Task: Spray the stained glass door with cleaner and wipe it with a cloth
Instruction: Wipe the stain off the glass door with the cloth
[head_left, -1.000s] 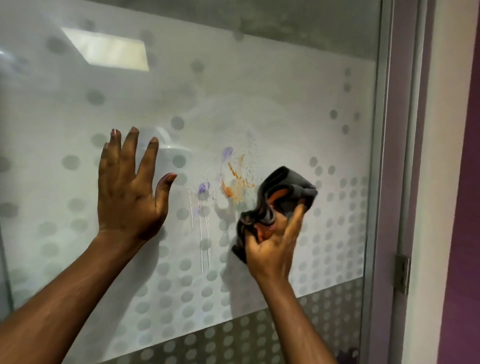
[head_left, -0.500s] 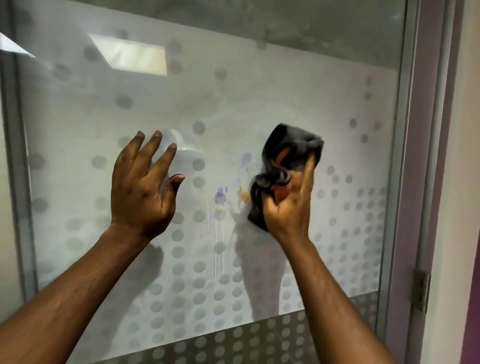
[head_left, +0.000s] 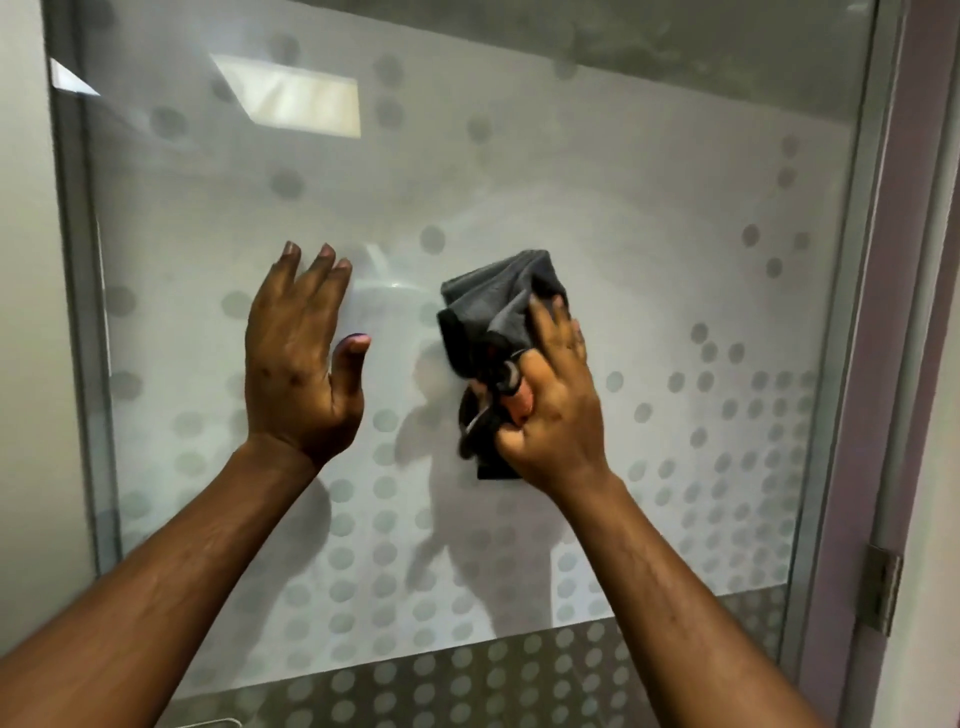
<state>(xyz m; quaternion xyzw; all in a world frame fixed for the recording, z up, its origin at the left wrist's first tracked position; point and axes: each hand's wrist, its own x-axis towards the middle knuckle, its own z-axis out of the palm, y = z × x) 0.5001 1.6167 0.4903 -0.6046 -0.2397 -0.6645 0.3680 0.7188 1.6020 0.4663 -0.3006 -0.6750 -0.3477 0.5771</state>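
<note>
Frosted dotted glass door (head_left: 649, 291); cloth (head_left: 493, 317) pressed against it.

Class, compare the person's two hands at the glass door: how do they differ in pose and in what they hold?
The left hand is open, flat and empty; the right hand is closed around a dark cloth. The left fingers point straight up; the right's curl over the cloth. Both are raised against the glass door.
</note>
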